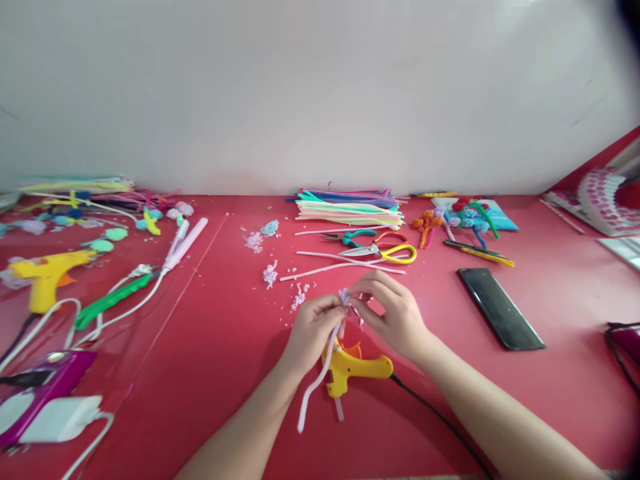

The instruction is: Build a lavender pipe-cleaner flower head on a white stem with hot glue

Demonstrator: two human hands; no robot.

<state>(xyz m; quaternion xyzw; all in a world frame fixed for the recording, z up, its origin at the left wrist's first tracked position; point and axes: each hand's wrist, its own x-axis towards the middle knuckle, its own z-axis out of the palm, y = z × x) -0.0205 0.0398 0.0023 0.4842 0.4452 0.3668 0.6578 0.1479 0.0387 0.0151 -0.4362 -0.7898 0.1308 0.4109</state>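
A pale lilac pipe cleaner [313, 395] hangs from my left hand [314, 331], whose thumb and fingers pinch it near its upper end. At that end is a small fluffy lilac tuft [344, 295]. My right hand [390, 308] has its fingertips closed at the tuft's right side. Exactly how the fingers grip it is hard to see. Directly below both hands lies a yellow glue gun [360, 367], with a clear glue stick [339, 409] poking out of it. Lilac fluff clippings [300, 295] are scattered just beyond my left hand.
Behind my hands lie yellow-handled scissors [383, 252], teal-and-orange pliers [353, 237] and a bundle of pipe cleaners [350, 210]. A phone [500, 310] rests at right. Another glue gun [47, 273], a pink hot iron [186, 243] and a purple power strip [65, 380] occupy the left.
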